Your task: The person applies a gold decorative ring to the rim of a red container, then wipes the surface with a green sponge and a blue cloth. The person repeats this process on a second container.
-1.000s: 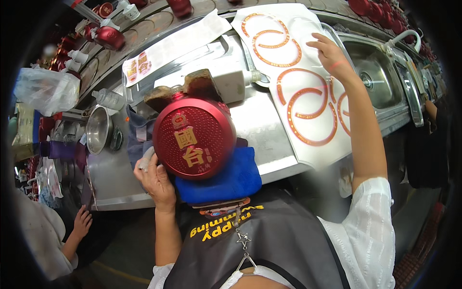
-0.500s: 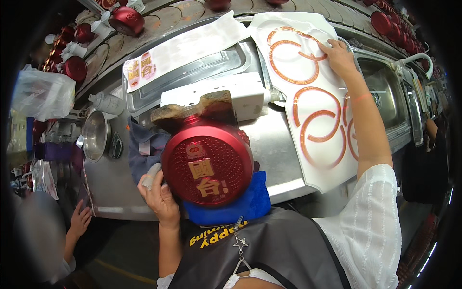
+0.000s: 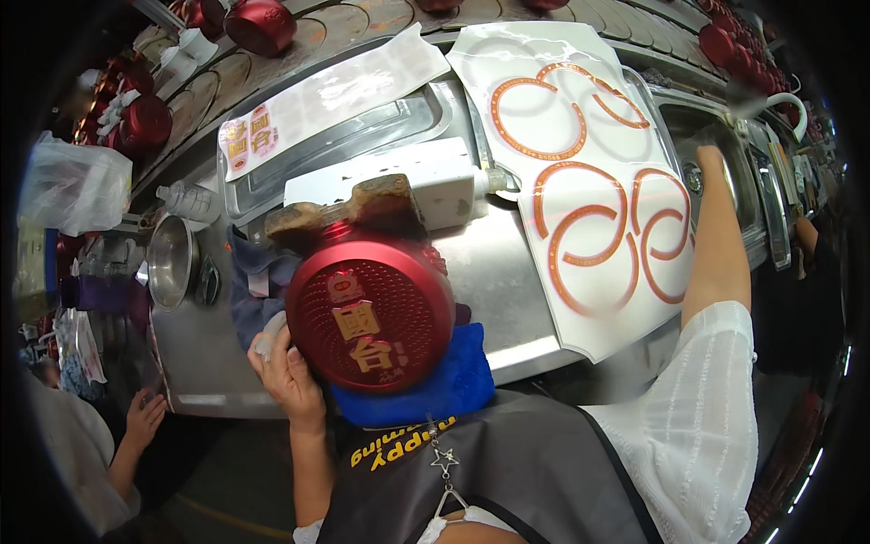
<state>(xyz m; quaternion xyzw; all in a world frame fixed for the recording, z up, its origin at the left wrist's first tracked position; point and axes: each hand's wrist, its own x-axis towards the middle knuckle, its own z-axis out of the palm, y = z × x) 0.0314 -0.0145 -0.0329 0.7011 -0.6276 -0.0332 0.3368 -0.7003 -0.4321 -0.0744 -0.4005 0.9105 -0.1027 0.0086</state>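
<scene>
A shiny dark red round vessel [image 3: 412, 313] with gold decals on its dotted face sits in front of a worn brown cradle [image 3: 381, 204]. At its lower left edge is my left hand [image 3: 288, 374], fingers curled round a small whitish pad [image 3: 270, 334]. My right arm stretches over the steel sink [image 3: 675, 113] at the right; my right hand [image 3: 710, 160] dips there, its fingers hidden. Between them lies a white decal sheet [image 3: 580, 326] with several orange ring-shaped strips. A blue cloth [image 3: 467, 367] rests under the vessel's near side.
A smaller decal strip [image 3: 353, 82] lies on a steel tray [image 3: 421, 113] behind a white box [image 3: 439, 186]. Leftward are a steel bowl [image 3: 172, 263], a clear bottle [image 3: 188, 201] and a grey-blue cloth [image 3: 258, 290]. A co-worker's hand [image 3: 143, 419] shows at far left. Red vessels [image 3: 260, 25] line the back.
My right hand has left the upper ring strips on the decal sheet and moved right, over the sink. My left hand stays by the red vessel with the pad. The view has shifted slightly.
</scene>
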